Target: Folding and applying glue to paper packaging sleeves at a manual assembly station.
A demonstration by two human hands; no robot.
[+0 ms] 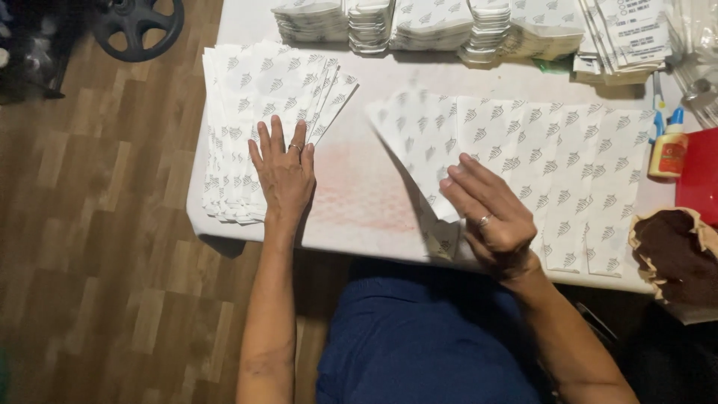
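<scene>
While both hands rest on patterned paper, sorting of the sheets appears to be the step in hand.

Left hand [283,173] lies flat, its grip wide with fingers spread and holding nothing, pressed on the fanned stack of white sheets printed with small grey motifs [254,105] at the left end of the white-covered counter [359,202]. Right hand [490,217] has its grip narrow, fingers [465,173] pinching the near edge of a single white patterned sheet [419,142], which is tilted and overlaps the row of matching sheets [568,172] laid side by side. Further out: bundled folded paper items [449,26] along the far edge, a small glue bottle [668,150] and a brown torn-edged bag [677,254] at right. Judged: moving that sheet calls for a clean lift without disturbing the row.
</scene>
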